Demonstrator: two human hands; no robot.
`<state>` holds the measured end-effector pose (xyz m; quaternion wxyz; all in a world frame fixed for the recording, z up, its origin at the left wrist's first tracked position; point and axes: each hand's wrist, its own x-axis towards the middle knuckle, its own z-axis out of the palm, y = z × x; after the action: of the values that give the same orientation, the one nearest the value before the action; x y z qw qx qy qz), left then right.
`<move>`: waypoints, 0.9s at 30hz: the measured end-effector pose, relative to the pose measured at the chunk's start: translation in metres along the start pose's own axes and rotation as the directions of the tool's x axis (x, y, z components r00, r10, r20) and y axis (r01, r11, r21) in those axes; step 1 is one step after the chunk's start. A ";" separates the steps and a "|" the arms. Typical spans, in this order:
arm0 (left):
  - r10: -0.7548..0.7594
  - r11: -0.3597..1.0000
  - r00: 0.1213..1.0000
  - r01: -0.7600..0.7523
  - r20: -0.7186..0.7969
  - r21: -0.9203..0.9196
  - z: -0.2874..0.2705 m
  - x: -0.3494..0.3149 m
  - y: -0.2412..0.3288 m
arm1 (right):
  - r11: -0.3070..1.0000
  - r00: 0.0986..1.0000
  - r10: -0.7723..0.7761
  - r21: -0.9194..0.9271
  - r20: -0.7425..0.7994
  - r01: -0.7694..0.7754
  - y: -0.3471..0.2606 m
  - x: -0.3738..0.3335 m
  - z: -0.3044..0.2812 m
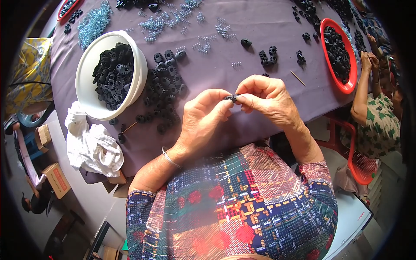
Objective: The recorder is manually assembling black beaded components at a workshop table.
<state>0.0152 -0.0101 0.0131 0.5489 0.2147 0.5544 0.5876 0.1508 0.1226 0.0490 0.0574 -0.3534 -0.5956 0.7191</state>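
Between my two hands, over the near part of the table, is a small black plastic piece. My left hand pinches it from the left with thumb and forefinger. On the other side my right hand grips it the same way. My fingers cover much of the piece. Loose black plastic parts lie in a heap left of my hands, beside a white bowl filled with more black parts. A single small spring rests just beyond my hands.
Piles of bluish metal springs spread over the far side of the purple cloth. A red basket of black parts stands at right, near another person's hands. A white cloth hangs at the left edge. A thin stick lies right.
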 end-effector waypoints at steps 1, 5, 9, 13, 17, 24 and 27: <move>-0.001 1.000 1.000 0.001 -0.001 0.000 0.000 0.000 0.001 | 1.000 1.000 0.008 0.002 0.012 -0.008 0.000 0.001 0.000; 0.010 0.999 1.000 -0.010 -0.001 0.031 0.000 0.000 0.000 | 1.000 0.999 0.030 0.006 0.012 -0.030 0.000 0.002 0.000; 0.033 0.998 0.999 -0.033 -0.008 0.049 0.001 0.000 -0.002 | 0.998 1.000 -0.008 -0.068 -0.002 0.007 0.002 0.002 0.001; 0.030 0.997 0.999 -0.029 -0.015 0.071 0.002 -0.001 -0.002 | 0.997 1.000 -0.016 -0.072 0.008 0.016 0.003 0.002 0.001; 0.053 0.995 0.998 -0.050 -0.036 0.090 0.003 -0.001 -0.004 | 0.989 0.997 -0.072 -0.128 -0.028 0.068 0.006 0.001 0.004; 0.087 0.992 0.993 -0.078 -0.079 0.102 0.006 -0.002 -0.008 | 0.977 0.991 -0.123 -0.182 -0.055 0.111 0.010 0.002 0.006; 0.134 0.984 0.987 -0.121 -0.094 0.131 0.008 -0.002 -0.010 | 0.971 0.988 -0.139 -0.206 -0.060 0.124 0.013 0.002 0.008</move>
<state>0.0264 -0.0110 0.0074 0.4665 0.2535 0.6026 0.5958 0.1491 0.1140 0.0366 0.0910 -0.3435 -0.6850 0.6360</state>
